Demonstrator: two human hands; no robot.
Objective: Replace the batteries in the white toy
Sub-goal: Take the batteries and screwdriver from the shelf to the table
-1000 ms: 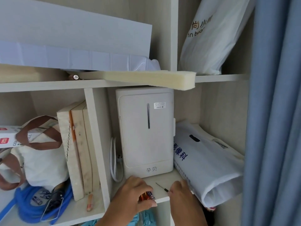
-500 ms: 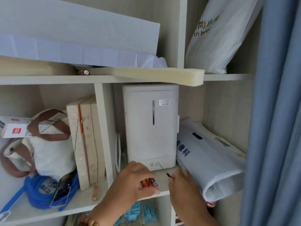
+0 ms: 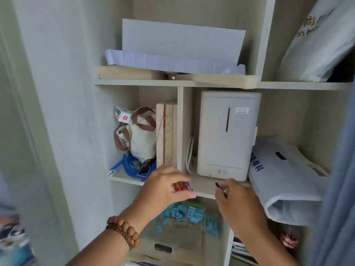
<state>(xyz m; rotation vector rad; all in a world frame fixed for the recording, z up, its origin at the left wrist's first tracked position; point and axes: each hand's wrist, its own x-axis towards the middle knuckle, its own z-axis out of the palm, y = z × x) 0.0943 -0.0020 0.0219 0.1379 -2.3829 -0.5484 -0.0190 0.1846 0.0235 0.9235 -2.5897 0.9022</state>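
My left hand [image 3: 165, 186] is closed around a small bundle of red and orange batteries [image 3: 181, 186] at the front edge of the shelf [image 3: 203, 187]. Just to the right, my right hand [image 3: 237, 201] pinches a thin dark-tipped screwdriver [image 3: 221, 189] that points up and left. Both hands hover in front of a tall white appliance [image 3: 227, 135] standing on that shelf. No white toy is visible in this view.
A white bag with blue writing [image 3: 284, 175] lies right of the appliance. Wooden boards [image 3: 166, 135], a tote bag [image 3: 141, 139] and blue tubing [image 3: 130, 167] fill the left compartment. Blue blocks [image 3: 190, 215] sit on the shelf below. A blue curtain [image 3: 342, 189] hangs at the right.
The view has shifted down and left, so the shelves sit further right. Both hands have drawn back from the shelf toward me, still holding the batteries and the screwdriver.
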